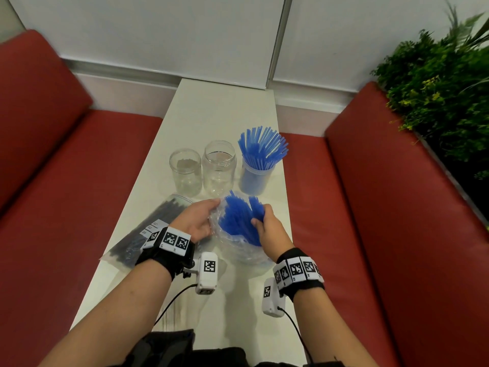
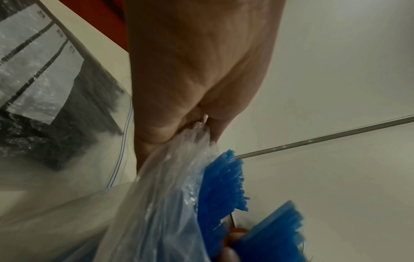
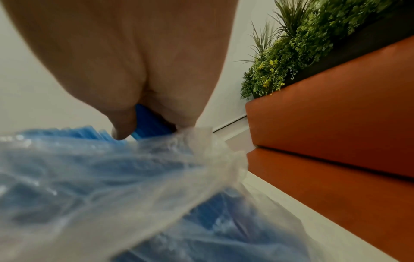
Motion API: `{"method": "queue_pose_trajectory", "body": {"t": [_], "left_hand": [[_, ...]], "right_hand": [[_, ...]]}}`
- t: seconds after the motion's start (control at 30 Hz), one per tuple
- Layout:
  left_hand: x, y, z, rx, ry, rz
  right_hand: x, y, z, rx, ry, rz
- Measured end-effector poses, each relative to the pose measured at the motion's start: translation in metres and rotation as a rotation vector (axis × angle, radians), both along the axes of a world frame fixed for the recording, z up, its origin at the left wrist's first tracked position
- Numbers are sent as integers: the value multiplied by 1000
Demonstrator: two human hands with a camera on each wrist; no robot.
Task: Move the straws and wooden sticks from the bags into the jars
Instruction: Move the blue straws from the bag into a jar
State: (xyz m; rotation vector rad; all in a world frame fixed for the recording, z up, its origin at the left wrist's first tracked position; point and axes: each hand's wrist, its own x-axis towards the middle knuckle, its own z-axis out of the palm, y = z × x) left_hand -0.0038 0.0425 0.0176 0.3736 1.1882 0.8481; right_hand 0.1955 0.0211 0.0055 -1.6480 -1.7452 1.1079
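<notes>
A clear plastic bag of blue straws lies on the white table in front of me. My left hand pinches the bag's open rim on its left side. My right hand grips a bunch of blue straws at the bag's mouth. Behind stand two empty glass jars and a third jar on the right filled with blue straws. A second bag with dark sticks lies flat at the left.
Red benches run along both long sides of the narrow table. A planter with green foliage rises behind the right bench. Cables trail from the wrist cameras near the table's front edge.
</notes>
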Motion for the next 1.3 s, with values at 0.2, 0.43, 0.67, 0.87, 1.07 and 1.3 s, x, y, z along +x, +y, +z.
{"method": "queue_pose_trajectory", "body": {"t": [0.2,0.43,0.67,0.87,1.07,1.3], "left_hand": [[-4,1,2,6,9,-11],[-5,4,1,-7,-30,-10],[-12,9,-1,-31,-65,-12],[-14,15,-5,-33,-91,-26],[-16,22,-8,-33,-81,-33],[-14,27,-8,-35,-60,-51]], "right_hand": [[-10,12,23,155,226,-80],[-23,22,24,108,284,-150],[-18,55,62,106,298,-53],[-2,105,170,353,494,22],[6,155,230,653,671,-89],[-14,205,176,541,502,-260]]}}
